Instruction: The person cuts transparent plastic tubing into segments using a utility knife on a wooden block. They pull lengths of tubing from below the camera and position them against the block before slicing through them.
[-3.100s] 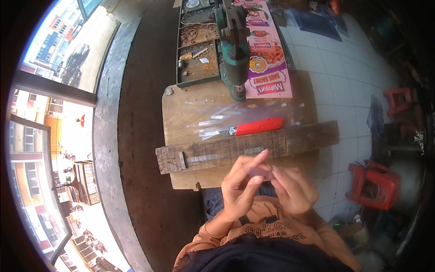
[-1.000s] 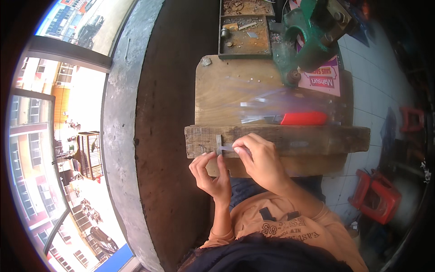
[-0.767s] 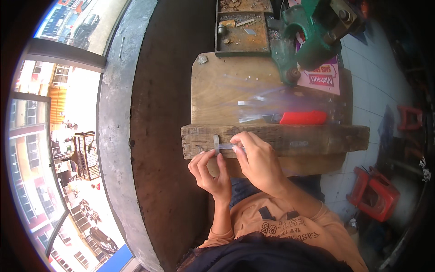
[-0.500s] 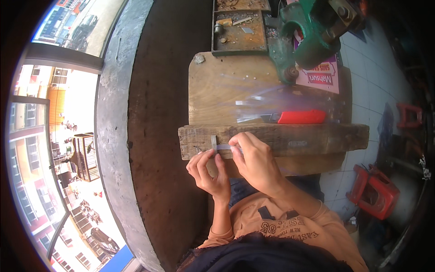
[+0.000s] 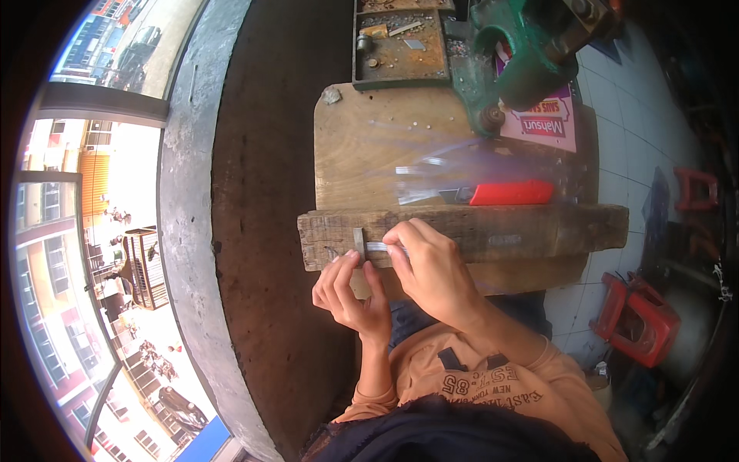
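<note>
A weathered wooden beam (image 5: 566, 229) lies across the board in front of me. Near its left end a small, narrow metal strip (image 5: 359, 237) stretches from far to near. My left hand (image 5: 350, 296) has thumb and index fingertip on either side of the strip's near end, the other fingers curled. From the right, my right hand (image 5: 435, 273) pinches a thin, shiny, clear-looking strip (image 5: 377, 247) between thumb and index finger. Its left end meets the metal strip; its other end is hidden behind my fingers.
Beyond the beam lie a red-handled cutter knife (image 5: 512, 192) and several blurred clear strips (image 5: 431, 163) on the wooden board (image 5: 354, 131). A metal tray (image 5: 400, 83) with scraps stands at the back, beside a green machine (image 5: 493, 85). A red stool (image 5: 635, 319) is at right.
The view has shifted slightly. My left index fingertip sits a little further left on the metal strip, and more of the shiny strip shows between my hands. Both hands otherwise keep their place.
</note>
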A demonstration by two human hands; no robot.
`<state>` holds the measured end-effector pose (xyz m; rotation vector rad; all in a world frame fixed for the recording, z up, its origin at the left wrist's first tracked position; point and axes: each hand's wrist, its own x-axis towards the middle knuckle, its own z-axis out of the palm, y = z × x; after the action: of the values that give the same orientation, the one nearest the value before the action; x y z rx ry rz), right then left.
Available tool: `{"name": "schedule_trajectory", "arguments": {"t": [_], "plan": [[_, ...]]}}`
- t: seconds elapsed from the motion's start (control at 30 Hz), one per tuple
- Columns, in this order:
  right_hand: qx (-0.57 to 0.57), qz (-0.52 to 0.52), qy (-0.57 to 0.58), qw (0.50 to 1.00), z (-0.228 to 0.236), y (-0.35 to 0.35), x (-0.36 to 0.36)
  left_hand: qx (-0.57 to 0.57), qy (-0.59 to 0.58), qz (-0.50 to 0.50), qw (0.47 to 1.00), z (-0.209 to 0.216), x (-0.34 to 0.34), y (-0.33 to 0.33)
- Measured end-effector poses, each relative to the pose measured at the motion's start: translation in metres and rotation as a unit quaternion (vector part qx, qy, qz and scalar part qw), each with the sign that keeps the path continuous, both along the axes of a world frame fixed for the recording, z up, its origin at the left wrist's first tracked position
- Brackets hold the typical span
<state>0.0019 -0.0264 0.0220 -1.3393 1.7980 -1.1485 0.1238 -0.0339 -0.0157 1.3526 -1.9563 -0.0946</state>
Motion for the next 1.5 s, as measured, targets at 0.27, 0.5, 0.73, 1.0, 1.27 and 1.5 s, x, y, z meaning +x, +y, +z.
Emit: {"name": "schedule_trajectory", "arguments": {"t": [0.27, 0.5, 0.73, 1.0, 1.27, 1.5], "plan": [[0.007, 0.003, 0.016, 1.000, -0.004, 0.001, 0.003, 0.129, -0.185, -0.183, 0.957, 0.027, 0.000, 0.013], [0.051, 0.010, 0.008, 0.999, 0.004, 0.002, -0.010, 0.123, -0.351, -0.238, 0.897, 0.053, 0.000, -0.003], [0.130, 0.062, -0.080, 0.986, 0.030, 0.064, -0.121, 0.060, -0.471, -0.237, 0.848, 0.055, 0.000, 0.000], [0.211, -0.054, -0.089, 0.972, 0.034, 0.140, -0.231, 0.072, -0.471, -0.248, 0.843, 0.053, -0.006, 0.004], [0.144, 0.004, -0.019, 0.989, 0.018, 0.139, -0.229, 0.083, -0.495, -0.251, 0.828, 0.058, -0.011, 0.007], [0.117, 0.039, 0.060, 0.991, 0.017, 0.138, -0.229, 0.083, -0.504, -0.244, 0.824, 0.060, -0.014, 0.009]]}}
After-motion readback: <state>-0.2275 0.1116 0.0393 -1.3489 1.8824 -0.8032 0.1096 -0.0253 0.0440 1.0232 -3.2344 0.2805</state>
